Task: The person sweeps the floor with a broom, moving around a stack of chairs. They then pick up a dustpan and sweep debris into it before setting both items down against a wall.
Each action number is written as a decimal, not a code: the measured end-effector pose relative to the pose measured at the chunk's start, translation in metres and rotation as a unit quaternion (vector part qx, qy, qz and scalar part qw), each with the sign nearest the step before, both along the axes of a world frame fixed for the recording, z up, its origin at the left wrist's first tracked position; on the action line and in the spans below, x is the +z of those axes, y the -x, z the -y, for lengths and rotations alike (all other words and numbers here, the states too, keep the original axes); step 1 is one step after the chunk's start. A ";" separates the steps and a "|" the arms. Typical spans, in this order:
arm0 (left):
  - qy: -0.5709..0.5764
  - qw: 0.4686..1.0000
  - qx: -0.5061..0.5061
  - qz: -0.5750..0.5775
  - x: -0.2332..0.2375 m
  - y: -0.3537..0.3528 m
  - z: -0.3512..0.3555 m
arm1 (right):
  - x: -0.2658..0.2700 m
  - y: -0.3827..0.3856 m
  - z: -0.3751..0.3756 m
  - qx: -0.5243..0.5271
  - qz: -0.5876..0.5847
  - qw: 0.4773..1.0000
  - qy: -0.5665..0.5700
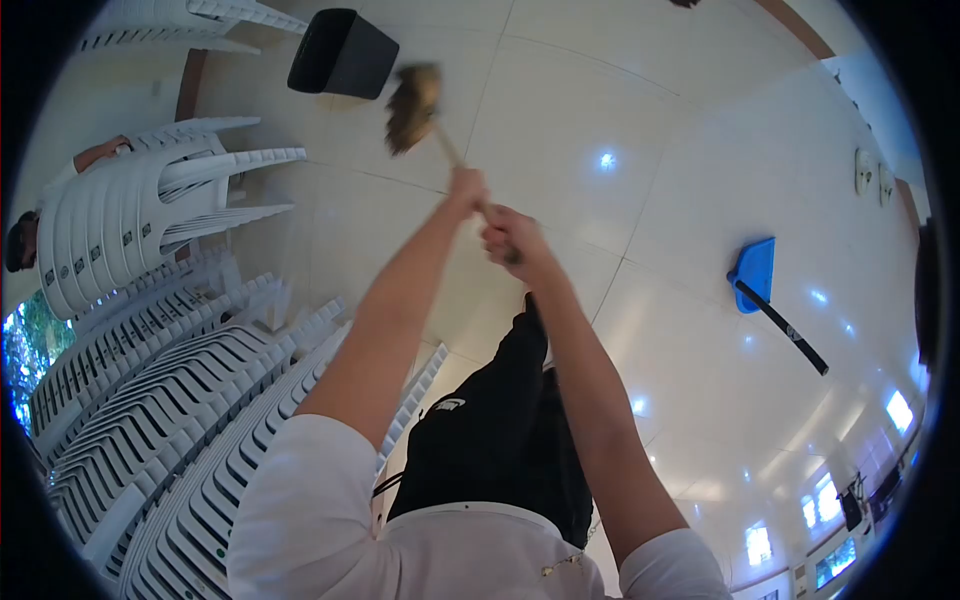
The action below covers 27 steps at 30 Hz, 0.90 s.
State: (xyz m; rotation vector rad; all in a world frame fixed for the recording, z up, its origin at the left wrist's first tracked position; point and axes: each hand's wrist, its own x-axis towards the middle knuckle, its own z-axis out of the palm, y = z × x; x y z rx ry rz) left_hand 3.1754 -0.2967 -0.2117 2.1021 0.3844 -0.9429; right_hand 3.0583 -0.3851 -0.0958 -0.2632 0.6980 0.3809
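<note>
Both of my hands are wrapped round the wooden handle of a broom. My left hand point(466, 192) grips farther along the handle, nearer the broom head. My right hand point(516, 238) holds it close to the handle's end, beside my left hand. The brown broom head point(415, 108), slightly blurred, is over the tiled floor point(560, 110), just right of a black bin point(343, 54). To the right, a blue dustpan point(755, 274) with a black handle lies on the floor, apart from my hands.
Stacks of white plastic chairs point(190, 430) fill the left side, with another stack point(110, 225) above them. A person's arm point(98, 153) shows behind that upper stack. Light shoes point(864, 172) are near the far right wall.
</note>
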 end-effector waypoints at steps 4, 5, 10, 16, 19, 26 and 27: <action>-0.096 0.993 -0.066 -0.038 0.005 0.135 0.094 | 0.048 0.117 0.045 -0.129 -0.057 0.990 -0.010; -0.052 0.987 -0.099 -0.119 0.030 0.170 0.109 | 0.047 0.163 0.048 -0.172 -0.046 0.983 -0.042; 0.051 0.938 -0.133 -0.316 0.125 0.325 0.146 | 0.160 0.255 0.054 -0.236 -0.317 0.916 0.070; 0.135 0.875 -0.188 -0.426 0.158 0.395 0.151 | 0.207 0.281 0.035 -0.334 -0.381 0.842 0.182; 0.167 0.859 -0.130 -0.467 0.205 0.398 0.125 | 0.259 0.293 0.018 -0.315 -0.360 0.854 0.204; 0.189 0.936 -0.165 -0.248 0.287 0.317 0.083 | 0.309 0.300 0.021 -0.264 -0.250 0.927 0.091; 0.186 0.944 -0.164 -0.218 0.269 0.305 0.082 | 0.297 0.296 0.032 -0.239 -0.200 0.948 0.066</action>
